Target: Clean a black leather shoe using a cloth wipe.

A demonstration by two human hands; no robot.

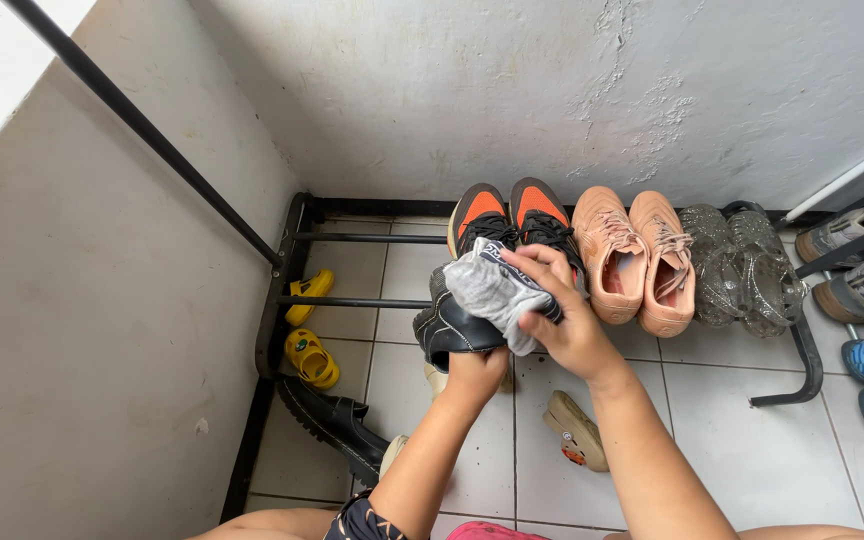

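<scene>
black shoe (449,330): held up in front of the shoe rack (297,240)
left hand (475,372): gripping shoe from below
right hand (564,315): pressing grey cloth (492,292) on shoe
behind: orange-black sneakers (512,220), peach sneakers (637,260)

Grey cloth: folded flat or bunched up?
Bunched: the cloth is crumpled under the right hand against the black shoe held by the left hand.

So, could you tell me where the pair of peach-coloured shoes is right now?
In the head view, the peach shoes sit on the black rack, right of centre, between the orange-and-black sneakers and the clear sandals.
</scene>
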